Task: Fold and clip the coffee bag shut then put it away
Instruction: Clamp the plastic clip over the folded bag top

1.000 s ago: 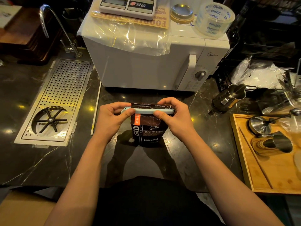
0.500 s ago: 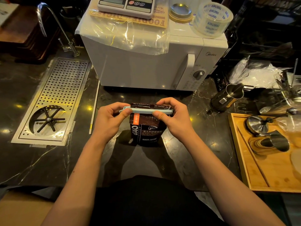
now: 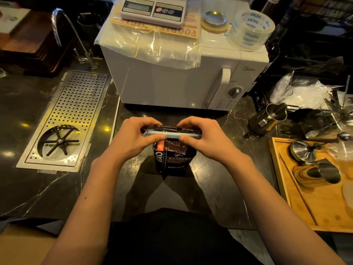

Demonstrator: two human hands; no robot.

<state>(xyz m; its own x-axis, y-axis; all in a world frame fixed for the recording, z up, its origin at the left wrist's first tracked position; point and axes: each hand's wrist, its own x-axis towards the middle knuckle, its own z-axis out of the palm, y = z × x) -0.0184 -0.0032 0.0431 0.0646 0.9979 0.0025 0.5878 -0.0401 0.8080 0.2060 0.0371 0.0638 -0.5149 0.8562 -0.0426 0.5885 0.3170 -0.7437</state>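
In front of the microwave (image 3: 172,81), coffee bag (image 3: 174,159) upright; clip (image 3: 172,134) lies left-right, left hand (image 3: 133,139) and right hand (image 3: 206,138) pinching it.

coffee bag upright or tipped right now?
Upright. The dark printed coffee bag stands on the black marble counter, top folded under a pale blue bar clip.

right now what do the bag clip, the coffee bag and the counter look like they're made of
Bag clip: pale blue, matte, looks like moulded plastic.
Coffee bag: dark printed film with a slight sheen and creases, probably laminated foil or plastic.
Counter: black, glossy, with white veins and lamp reflections, likely polished marble or a stone lookalike.
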